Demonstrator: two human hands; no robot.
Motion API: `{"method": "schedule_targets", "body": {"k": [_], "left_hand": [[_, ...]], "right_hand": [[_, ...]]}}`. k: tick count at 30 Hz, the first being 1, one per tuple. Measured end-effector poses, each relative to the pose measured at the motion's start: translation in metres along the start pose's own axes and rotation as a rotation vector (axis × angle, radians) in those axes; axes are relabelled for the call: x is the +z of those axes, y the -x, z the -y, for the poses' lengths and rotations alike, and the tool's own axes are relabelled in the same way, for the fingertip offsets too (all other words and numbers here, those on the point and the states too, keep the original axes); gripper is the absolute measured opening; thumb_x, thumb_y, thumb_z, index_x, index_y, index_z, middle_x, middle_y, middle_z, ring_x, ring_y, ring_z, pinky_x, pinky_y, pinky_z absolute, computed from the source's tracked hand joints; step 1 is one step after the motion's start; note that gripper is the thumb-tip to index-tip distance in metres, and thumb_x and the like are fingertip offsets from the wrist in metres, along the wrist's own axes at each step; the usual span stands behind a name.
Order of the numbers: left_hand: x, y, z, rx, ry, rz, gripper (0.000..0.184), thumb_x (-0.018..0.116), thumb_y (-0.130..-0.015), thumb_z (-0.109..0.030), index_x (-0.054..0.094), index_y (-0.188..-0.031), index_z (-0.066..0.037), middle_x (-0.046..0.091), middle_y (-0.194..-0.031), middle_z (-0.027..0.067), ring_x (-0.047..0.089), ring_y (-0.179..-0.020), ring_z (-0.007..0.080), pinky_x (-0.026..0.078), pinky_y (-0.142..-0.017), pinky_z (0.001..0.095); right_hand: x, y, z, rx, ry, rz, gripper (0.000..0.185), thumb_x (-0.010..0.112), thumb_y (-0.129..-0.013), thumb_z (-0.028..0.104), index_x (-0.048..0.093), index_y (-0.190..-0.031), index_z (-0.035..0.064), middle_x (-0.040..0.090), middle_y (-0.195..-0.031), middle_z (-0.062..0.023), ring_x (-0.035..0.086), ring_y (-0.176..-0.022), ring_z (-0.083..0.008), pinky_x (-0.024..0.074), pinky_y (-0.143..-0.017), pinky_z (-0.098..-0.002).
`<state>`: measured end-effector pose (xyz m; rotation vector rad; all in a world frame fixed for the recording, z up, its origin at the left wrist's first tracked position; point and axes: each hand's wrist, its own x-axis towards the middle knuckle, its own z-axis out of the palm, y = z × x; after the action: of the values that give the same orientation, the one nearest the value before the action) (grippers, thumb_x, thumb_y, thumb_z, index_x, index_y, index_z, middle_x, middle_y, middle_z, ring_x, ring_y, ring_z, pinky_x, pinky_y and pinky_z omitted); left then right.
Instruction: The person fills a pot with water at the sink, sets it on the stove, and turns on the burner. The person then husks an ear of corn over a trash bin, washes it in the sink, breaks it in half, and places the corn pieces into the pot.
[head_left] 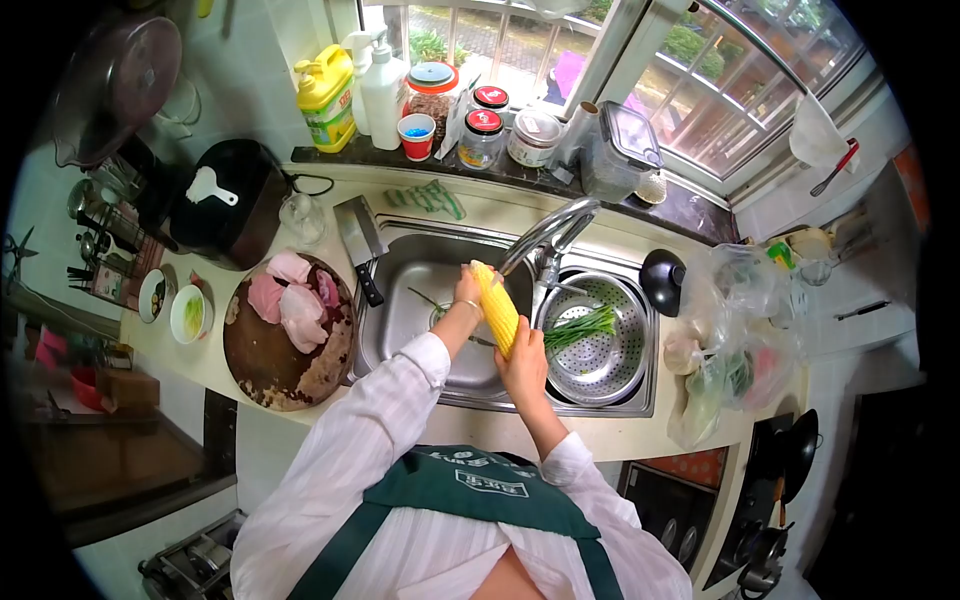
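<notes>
A husked yellow ear of corn is held at a slant over the left bowl of the steel sink. My left hand is closed around its upper end, close to the faucet. At the lower end, my right hand grips it, fingers wrapped about the corn. A few green stem scraps lie in the sink below. To the right, a steel colander in the other bowl holds a bunch of green chives.
Left of the sink, a round cutting board carries raw meat; a cleaver lies beside it. Bottles and jars line the window ledge. A black bowl and plastic bags of vegetables sit at right.
</notes>
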<state>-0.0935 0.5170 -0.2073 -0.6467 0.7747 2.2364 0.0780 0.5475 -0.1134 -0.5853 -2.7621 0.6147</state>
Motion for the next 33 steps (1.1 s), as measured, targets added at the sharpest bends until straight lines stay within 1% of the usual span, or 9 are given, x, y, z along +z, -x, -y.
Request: {"method": "schedule_targets", "body": {"k": [1,4,7,11,14,19,23,25,33], "left_hand": [[-0.005,-0.007,-0.001,0.002,0.003,-0.004,0.055,0.033,-0.089,-0.053,0.055,-0.081,-0.004,0.058,-0.067,0.0137,0.056,-0.058,0.0285,0.047,-0.056,0.0389],[-0.015,-0.005,-0.014,0.764,-1.300,-0.303,0.054,0.035,-0.091,-0.044,0.061,-0.072,-0.001,0.057,-0.068,0.0231,0.056,-0.066,0.0397,0.043,-0.060,0.0455],[-0.004,0.020,-0.022,0.983,-1.388,-0.303,0.049,0.038,-0.091,-0.042,0.061,-0.071,-0.003,0.058,-0.068,0.0216,0.056,-0.065,0.0409,0.043,-0.059,0.0461],[-0.001,0.024,-0.022,0.953,-1.392,-0.234,0.046,0.041,-0.090,-0.040,0.061,-0.070,-0.003,0.058,-0.066,0.0210,0.055,-0.064,0.0410,0.043,-0.058,0.0463],[-0.015,0.031,-0.019,0.908,-1.465,-0.151,0.046,0.042,-0.089,-0.040,0.059,-0.067,-0.004,0.058,-0.067,0.0208,0.056,-0.063,0.0406,0.043,-0.056,0.0463],[-0.069,0.012,-0.009,0.710,-1.692,-0.026,0.045,0.042,-0.089,-0.043,0.059,-0.075,-0.004,0.061,-0.073,0.0181,0.059,-0.066,0.0365,0.043,-0.055,0.0461],[-0.061,-0.025,0.009,0.372,-0.951,0.048,0.045,0.038,-0.090,-0.048,0.056,-0.099,-0.007,0.064,-0.082,0.0132,0.062,-0.069,0.0299,0.047,-0.057,0.0433],[-0.011,0.017,-0.016,-0.038,-0.087,0.317,0.050,0.033,-0.090,-0.053,0.047,-0.109,-0.009,0.061,-0.086,0.0104,0.061,-0.069,0.0249,0.049,-0.059,0.0401],[0.012,0.010,-0.020,-0.017,-0.250,0.072,0.047,0.029,-0.093,-0.047,0.050,-0.097,-0.006,0.060,-0.082,0.0118,0.059,-0.061,0.0269,0.051,-0.055,0.0393]], "right_hand": [[0.000,0.002,0.000,0.036,0.010,0.014,0.065,0.068,-0.068,0.012,0.036,-0.123,0.0013,0.046,-0.094,-0.0196,0.053,-0.081,-0.0362,0.0459,-0.067,-0.0416],[-0.003,0.005,-0.007,-0.011,-0.048,0.004,0.066,0.068,-0.068,0.012,0.035,-0.124,0.0000,0.046,-0.094,-0.0199,0.052,-0.081,-0.0371,0.0453,-0.068,-0.0415],[-0.007,0.006,-0.007,0.014,-0.130,0.032,0.067,0.068,-0.067,0.012,0.035,-0.125,0.0009,0.046,-0.098,-0.0222,0.051,-0.084,-0.0388,0.0446,-0.070,-0.0418],[0.015,0.006,-0.025,-0.047,-0.242,-0.104,0.064,0.069,-0.068,0.014,0.038,-0.122,-0.0003,0.050,-0.096,-0.0220,0.054,-0.082,-0.0363,0.0446,-0.073,-0.0409],[0.023,0.005,-0.034,0.385,-0.910,0.221,0.048,0.068,-0.075,0.019,0.045,-0.113,-0.0005,0.057,-0.086,-0.0094,0.058,-0.071,-0.0171,0.0491,-0.057,-0.0291],[0.008,0.003,-0.033,0.543,-1.370,0.361,0.032,0.057,-0.084,0.016,0.046,-0.110,0.0022,0.057,-0.088,-0.0073,0.057,-0.069,-0.0143,0.0487,-0.052,-0.0241],[0.005,0.006,-0.043,0.655,-1.708,0.615,0.035,0.048,-0.088,0.029,0.045,-0.111,0.0024,0.058,-0.088,-0.0109,0.057,-0.068,-0.0167,0.0460,-0.051,-0.0234],[0.006,0.008,-0.044,0.717,-1.758,0.695,0.043,0.045,-0.088,0.037,0.046,-0.112,0.0017,0.058,-0.088,-0.0117,0.056,-0.068,-0.0170,0.0446,-0.050,-0.0223],[-0.003,-0.004,-0.032,0.725,-1.713,0.785,0.054,0.044,-0.087,0.048,0.045,-0.115,0.0020,0.057,-0.083,-0.0120,0.057,-0.061,-0.0168,0.0455,-0.045,-0.0217]]}}
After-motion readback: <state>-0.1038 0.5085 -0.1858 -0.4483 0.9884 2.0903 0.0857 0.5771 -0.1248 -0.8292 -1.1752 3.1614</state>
